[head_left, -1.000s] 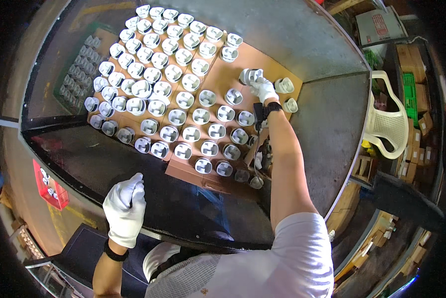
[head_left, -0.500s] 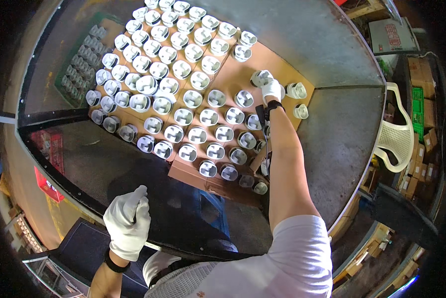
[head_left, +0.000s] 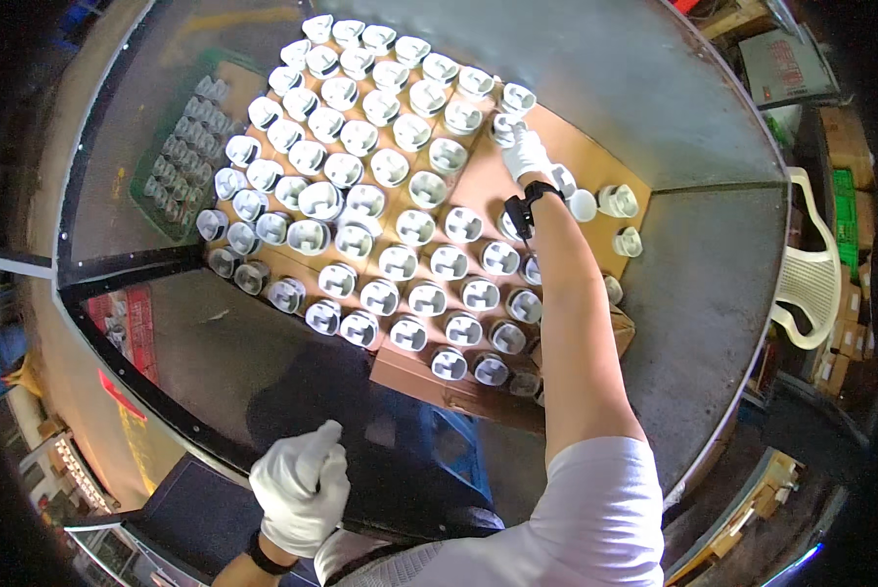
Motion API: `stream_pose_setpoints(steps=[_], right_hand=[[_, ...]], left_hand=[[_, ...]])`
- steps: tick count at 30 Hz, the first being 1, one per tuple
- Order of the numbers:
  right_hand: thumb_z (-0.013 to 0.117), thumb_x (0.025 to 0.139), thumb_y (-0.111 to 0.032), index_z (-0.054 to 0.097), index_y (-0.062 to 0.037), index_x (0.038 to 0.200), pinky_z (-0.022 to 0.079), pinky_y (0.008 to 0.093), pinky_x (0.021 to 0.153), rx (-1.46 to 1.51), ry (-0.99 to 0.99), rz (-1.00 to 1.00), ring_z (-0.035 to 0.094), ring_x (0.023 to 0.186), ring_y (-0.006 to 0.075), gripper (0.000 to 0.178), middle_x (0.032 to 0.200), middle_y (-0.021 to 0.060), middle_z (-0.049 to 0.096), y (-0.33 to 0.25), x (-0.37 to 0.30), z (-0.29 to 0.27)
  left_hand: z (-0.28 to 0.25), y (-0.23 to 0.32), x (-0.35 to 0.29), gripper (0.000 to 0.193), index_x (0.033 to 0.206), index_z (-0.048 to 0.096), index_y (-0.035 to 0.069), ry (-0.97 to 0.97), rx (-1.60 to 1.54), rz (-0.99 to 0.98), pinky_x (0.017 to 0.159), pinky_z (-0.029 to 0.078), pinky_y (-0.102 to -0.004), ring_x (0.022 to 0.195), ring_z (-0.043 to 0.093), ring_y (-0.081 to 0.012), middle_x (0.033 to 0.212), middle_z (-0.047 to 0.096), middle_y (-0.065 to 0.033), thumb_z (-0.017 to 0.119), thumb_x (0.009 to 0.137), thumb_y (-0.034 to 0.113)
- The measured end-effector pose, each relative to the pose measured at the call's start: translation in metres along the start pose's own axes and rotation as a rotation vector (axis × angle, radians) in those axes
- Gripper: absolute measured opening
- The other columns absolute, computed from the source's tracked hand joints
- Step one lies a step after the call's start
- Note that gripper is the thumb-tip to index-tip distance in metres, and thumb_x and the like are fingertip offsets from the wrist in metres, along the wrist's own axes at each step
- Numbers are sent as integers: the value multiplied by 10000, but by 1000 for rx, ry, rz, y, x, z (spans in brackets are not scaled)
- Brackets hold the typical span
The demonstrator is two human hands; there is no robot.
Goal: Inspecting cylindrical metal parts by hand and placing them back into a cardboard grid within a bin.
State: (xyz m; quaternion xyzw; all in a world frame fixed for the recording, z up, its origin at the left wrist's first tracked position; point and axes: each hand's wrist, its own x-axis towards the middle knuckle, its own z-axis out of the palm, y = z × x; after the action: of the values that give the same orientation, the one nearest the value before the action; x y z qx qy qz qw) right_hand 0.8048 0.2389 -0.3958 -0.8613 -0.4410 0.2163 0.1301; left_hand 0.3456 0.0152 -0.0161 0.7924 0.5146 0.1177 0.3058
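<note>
Rows of pale metal pistons (head_left: 390, 166), mostly with open undersides up, stand on brown cardboard (head_left: 483, 176) inside a dark metal booth. My right hand (head_left: 527, 155), in a white glove, reaches to the far part of the cardboard. Its fingers close on the near side of a piston (head_left: 506, 127), just in front of another piston (head_left: 519, 98). Beside the right wrist stand a piston (head_left: 562, 180) and a round white piece (head_left: 583, 205). Near the front edge, my left hand (head_left: 302, 489), also gloved, is curled in a loose fist with its thumb out. Nothing shows in it.
Grey metal walls (head_left: 718, 264) enclose the right and far sides. A cardboard flap (head_left: 439, 380) hangs toward me. Through the left panel show a green crate (head_left: 180, 161) of pistons and a red crate (head_left: 140, 333). A white plastic chair (head_left: 812, 269) stands outside on the right.
The whole view has shifted. My right hand has left one piston and moved farther away and left to another. My left hand keeps its loose fist.
</note>
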Motion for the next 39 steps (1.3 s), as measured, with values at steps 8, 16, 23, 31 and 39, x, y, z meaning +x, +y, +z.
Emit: stream_pose_setpoints(steps=[8, 16, 23, 31, 39], right_hand=[[507, 905, -422, 644, -78, 1190, 490, 443, 900, 261, 136, 123, 658, 1042, 336, 467, 1153, 206, 684, 4, 22, 38], [588, 928, -92, 676, -49, 1169, 537, 330, 740, 392, 453, -58, 663, 819, 191, 260, 951, 70, 704, 4, -18, 45], [626, 822, -184, 649, -112, 1061, 539, 467, 643, 341, 140, -506, 658, 791, 403, 250, 923, 207, 676, -33, -140, -17], [721, 830, -161, 597, -43, 1228, 556, 347, 758, 517, -176, -453, 652, 957, 192, 433, 1127, 102, 683, -76, -258, -63], [665, 862, -20, 584, -31, 1240, 564, 315, 731, 1175, -461, -186, 637, 933, 151, 387, 1129, 75, 670, -96, -313, -106]], left_hand=[[-4, -8, 5, 412, 1123, 651, 53, -89, 2, -15, 600, 531, -363, 694, 646, -269, 895, 666, -87, 668, 728, -61], [-8, -14, 7, 444, 1125, 645, 40, -99, -23, -1, 587, 529, -364, 684, 639, -265, 870, 648, -76, 692, 692, -49], [-4, -11, 0, 317, 1106, 650, 55, 31, -23, 51, 619, 533, -379, 696, 647, -268, 869, 662, -68, 678, 794, 8], [4, -15, -8, 197, 1048, 683, 97, 187, 21, 139, 663, 536, -391, 701, 651, -294, 811, 663, -101, 675, 852, 77], [16, -38, -14, 190, 1058, 659, 115, 328, 151, 375, 715, 539, -378, 799, 647, -261, 874, 660, -81, 641, 876, 165]])
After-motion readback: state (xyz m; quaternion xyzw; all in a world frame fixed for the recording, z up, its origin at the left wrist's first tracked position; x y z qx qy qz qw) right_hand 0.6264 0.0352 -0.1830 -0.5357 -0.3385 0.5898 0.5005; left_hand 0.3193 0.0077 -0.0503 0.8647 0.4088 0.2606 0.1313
